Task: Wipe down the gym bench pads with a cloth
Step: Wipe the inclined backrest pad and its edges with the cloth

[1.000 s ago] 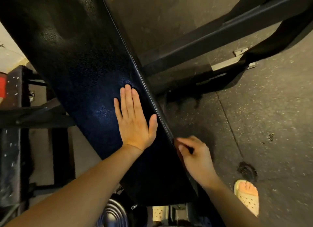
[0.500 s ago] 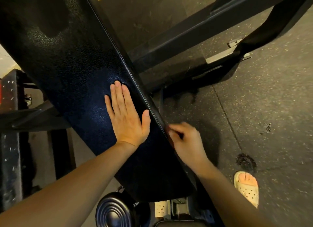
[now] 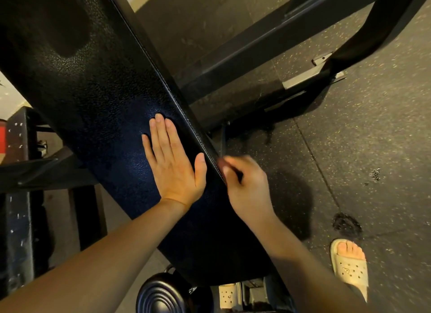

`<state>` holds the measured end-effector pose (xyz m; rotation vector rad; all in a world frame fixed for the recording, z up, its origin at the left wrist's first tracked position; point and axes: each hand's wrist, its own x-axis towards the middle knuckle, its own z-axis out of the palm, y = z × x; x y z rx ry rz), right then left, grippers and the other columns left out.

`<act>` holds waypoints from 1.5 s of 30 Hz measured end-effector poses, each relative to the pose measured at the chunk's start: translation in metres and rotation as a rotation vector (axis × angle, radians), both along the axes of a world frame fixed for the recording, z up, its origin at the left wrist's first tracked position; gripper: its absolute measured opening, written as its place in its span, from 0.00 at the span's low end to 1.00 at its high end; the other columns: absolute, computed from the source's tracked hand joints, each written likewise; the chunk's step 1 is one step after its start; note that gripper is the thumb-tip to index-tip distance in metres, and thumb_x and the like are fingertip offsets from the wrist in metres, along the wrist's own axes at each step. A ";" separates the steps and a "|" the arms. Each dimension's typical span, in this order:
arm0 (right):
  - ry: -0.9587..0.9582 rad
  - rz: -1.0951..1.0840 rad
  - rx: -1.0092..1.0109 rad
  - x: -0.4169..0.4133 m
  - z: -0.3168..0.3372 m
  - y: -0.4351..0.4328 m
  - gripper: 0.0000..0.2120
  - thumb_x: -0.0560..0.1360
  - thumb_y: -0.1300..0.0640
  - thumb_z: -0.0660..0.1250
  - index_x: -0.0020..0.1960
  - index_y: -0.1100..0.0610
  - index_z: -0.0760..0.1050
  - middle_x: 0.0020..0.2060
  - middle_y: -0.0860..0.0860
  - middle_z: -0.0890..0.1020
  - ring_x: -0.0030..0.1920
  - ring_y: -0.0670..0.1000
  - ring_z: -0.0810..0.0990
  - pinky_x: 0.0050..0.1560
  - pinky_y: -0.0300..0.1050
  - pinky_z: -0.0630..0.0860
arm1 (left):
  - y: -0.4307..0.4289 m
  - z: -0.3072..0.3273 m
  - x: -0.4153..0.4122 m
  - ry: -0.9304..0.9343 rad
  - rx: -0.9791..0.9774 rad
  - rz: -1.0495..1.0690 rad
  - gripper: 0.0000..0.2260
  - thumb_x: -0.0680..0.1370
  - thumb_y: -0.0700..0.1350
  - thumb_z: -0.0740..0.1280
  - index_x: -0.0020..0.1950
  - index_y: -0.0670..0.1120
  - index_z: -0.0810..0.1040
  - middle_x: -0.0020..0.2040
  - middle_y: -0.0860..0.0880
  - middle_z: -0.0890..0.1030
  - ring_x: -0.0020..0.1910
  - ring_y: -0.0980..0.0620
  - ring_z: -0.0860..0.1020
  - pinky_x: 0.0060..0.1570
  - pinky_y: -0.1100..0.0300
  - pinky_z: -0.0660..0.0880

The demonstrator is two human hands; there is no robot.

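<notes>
Speckled floor (image 3: 349, 137) below, bench pad (image 3: 98, 84) under left hand (image 3: 173, 170), right hand (image 3: 247, 189) at its edge.

Black textured bench pad (image 3: 98, 84), slanting diagonally

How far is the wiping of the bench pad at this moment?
Done: cannot be judged; the black bench pad shows no clear wiped or wet zone. In hand: the left hand lies flat on the pad's top, and the right hand, blurred, is closed against the pad's side edge; a cloth in it cannot be made out. Left: probably most of the top.
</notes>
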<state>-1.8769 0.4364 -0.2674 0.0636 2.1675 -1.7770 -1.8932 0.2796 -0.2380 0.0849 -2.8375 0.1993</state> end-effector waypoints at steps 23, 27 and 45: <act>-0.472 -0.007 -0.003 0.109 -0.042 0.066 0.14 0.81 0.59 0.65 0.49 0.39 0.76 0.50 0.47 0.81 0.47 0.47 0.83 0.48 0.50 0.83 | -0.001 -0.001 0.000 -0.004 0.004 -0.008 0.37 0.80 0.56 0.52 0.80 0.30 0.52 0.81 0.31 0.53 0.82 0.35 0.50 0.79 0.35 0.48; -0.155 0.014 -0.030 0.042 -0.012 0.023 0.10 0.82 0.58 0.64 0.55 0.43 0.78 0.52 0.44 0.79 0.51 0.41 0.80 0.55 0.39 0.78 | -0.001 0.000 0.001 -0.023 0.001 -0.002 0.37 0.81 0.57 0.51 0.80 0.30 0.53 0.81 0.32 0.53 0.82 0.35 0.50 0.78 0.34 0.49; -0.090 -0.002 -0.137 0.045 -0.028 0.030 0.12 0.82 0.59 0.65 0.63 0.52 0.80 0.54 0.44 0.79 0.54 0.40 0.80 0.57 0.33 0.76 | 0.029 -0.003 0.072 -0.226 0.067 -0.065 0.35 0.83 0.53 0.61 0.82 0.37 0.50 0.83 0.39 0.48 0.83 0.43 0.45 0.80 0.40 0.47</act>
